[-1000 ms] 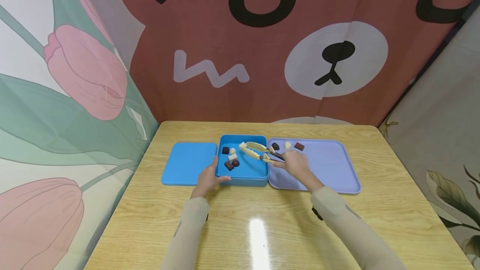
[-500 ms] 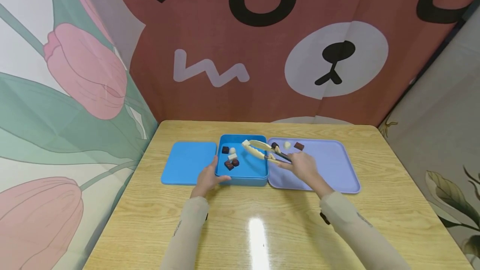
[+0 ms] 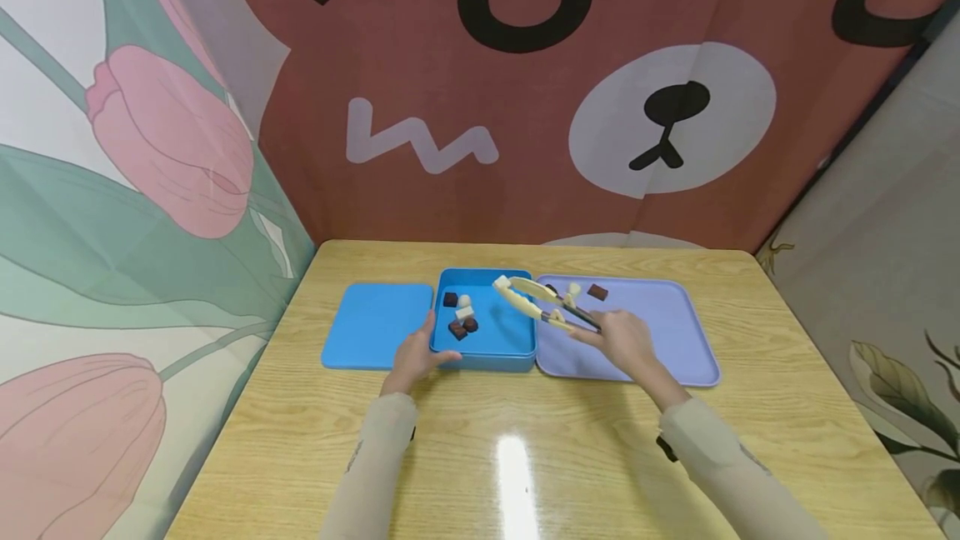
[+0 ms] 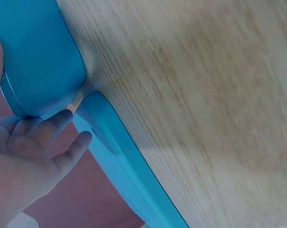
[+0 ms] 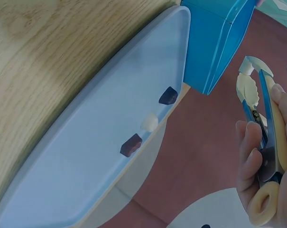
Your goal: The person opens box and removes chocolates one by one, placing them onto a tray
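Note:
My right hand (image 3: pixel 628 342) grips a pair of tongs (image 3: pixel 570 309) with cream-coloured ends. A small white chocolate piece (image 5: pixel 246 68) is pinched at their tips, above the blue box (image 3: pixel 498 362). Against the box's front left corner rests my left hand (image 3: pixel 414 357), fingers extended along the side and thumb at the front. Inside the box, toward the left, lie several chocolates (image 3: pixel 465 314), dark, brown and white. A dark chocolate (image 5: pixel 168 96), a white one (image 5: pixel 150 122) and a brown one (image 5: pixel 131 145) line the back of the lilac tray (image 3: pixel 667 340); the tongs partly cover the dark one in the head view.
A flat blue lid (image 3: pixel 375 327) lies left of the box, close to my left hand. The tray adjoins the box's right side. All stand on a wooden table (image 3: pixel 465 457), with patterned cloth hangings (image 3: pixel 420 215) behind and at the sides.
My right hand has moved right, drawing the tongs and the white chocolate piece rightward and slightly farther back over the box. My left hand and the box have stayed in place.

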The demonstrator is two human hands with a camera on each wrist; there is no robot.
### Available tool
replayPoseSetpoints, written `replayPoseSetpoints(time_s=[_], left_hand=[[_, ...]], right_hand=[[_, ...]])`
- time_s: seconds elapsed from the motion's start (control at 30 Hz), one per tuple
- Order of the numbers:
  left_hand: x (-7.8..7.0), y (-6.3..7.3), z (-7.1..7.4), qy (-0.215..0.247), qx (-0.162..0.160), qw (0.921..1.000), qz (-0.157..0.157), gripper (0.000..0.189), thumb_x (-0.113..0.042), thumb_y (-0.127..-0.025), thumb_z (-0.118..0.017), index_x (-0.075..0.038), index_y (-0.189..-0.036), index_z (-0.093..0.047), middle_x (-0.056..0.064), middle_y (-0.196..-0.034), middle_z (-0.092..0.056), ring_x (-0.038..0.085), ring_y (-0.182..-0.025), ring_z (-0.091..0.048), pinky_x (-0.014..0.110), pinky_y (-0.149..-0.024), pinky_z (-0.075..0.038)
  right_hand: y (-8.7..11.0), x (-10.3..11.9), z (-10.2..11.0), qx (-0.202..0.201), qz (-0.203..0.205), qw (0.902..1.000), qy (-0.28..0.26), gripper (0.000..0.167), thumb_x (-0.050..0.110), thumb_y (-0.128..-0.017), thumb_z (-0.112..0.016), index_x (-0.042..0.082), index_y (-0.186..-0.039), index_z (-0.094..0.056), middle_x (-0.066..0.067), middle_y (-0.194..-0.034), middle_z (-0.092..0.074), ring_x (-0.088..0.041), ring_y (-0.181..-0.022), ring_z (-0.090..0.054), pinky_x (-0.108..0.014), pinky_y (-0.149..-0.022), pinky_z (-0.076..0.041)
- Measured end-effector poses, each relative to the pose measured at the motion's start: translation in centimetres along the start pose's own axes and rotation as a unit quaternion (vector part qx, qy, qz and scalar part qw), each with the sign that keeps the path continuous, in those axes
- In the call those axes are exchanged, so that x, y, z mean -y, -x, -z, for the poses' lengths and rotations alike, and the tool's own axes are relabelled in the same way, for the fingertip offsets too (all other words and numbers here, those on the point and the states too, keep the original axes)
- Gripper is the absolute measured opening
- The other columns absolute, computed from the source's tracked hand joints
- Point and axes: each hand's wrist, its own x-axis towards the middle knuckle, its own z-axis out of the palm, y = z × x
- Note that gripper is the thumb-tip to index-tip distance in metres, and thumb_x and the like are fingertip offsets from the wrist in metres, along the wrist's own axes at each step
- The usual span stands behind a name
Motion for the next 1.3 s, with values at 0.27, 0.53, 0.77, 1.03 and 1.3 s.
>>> replayPoseSetpoints(time_s=[0.27,0.53,0.77,1.03,1.3], left_hand=[[-0.1,0.1,0.0,-0.009,-0.001,1.0,-0.004,0.099,-0.041,-0.071,-0.072,-0.001,-0.143,-0.016,0.023,-0.135,-0.035,0.037,-0.116,-0.041,0.046,-0.086,-0.041],[-0.3,0.2,0.1,-0.007,0.002,1.0,0.007,0.099,-0.039,-0.071,-0.073,-0.003,-0.143,-0.015,0.022,-0.138,-0.032,0.037,-0.12,-0.037,0.047,-0.09,-0.038],[-0.2,0.1,0.1,-0.006,0.002,1.0,0.007,0.099,-0.04,-0.072,-0.072,-0.003,-0.143,-0.015,0.022,-0.138,-0.032,0.037,-0.121,-0.036,0.047,-0.09,-0.038],[0.0,-0.1,0.0,-0.008,0.004,0.9999,0.01,0.1,-0.042,-0.071,-0.072,-0.004,-0.143,-0.013,0.021,-0.139,-0.029,0.037,-0.122,-0.035,0.047,-0.091,-0.037],[-0.2,0.0,0.1,-0.003,0.004,1.0,0.005,0.099,-0.04,-0.071,-0.072,-0.003,-0.143,-0.015,0.021,-0.139,-0.029,0.037,-0.122,-0.035,0.047,-0.091,-0.037]], right_hand=[[1.5,-1.3,0.6,-0.031,0.0,0.9995,-0.008,0.035,0.039,-0.073,-0.071,0.014,-0.059,-0.051,0.008,-0.041,-0.03,-0.01,-0.037,-0.029,-0.023,-0.034,-0.021],[2.9,-2.3,0.9,-0.037,-0.01,0.9992,-0.006,0.031,0.037,-0.073,-0.071,0.011,-0.064,-0.056,0.007,-0.043,-0.029,-0.01,-0.039,-0.028,-0.024,-0.034,-0.021],[3.7,-3.2,0.9,-0.032,-0.03,0.999,-0.008,0.036,0.037,-0.073,-0.071,0.012,-0.06,-0.048,0.006,-0.044,-0.029,-0.012,-0.039,-0.029,-0.025,-0.034,-0.022],[4.6,-3.8,0.8,-0.031,-0.032,0.999,0.001,0.032,0.037,-0.072,-0.071,0.006,-0.072,-0.062,0.006,-0.043,-0.031,-0.01,-0.037,-0.029,-0.024,-0.034,-0.022],[5.3,-4.3,0.5,-0.012,-0.044,0.999,0.007,0.034,0.036,-0.073,-0.071,0.013,-0.061,-0.049,0.006,-0.043,-0.031,-0.011,-0.038,-0.03,-0.024,-0.034,-0.023]])
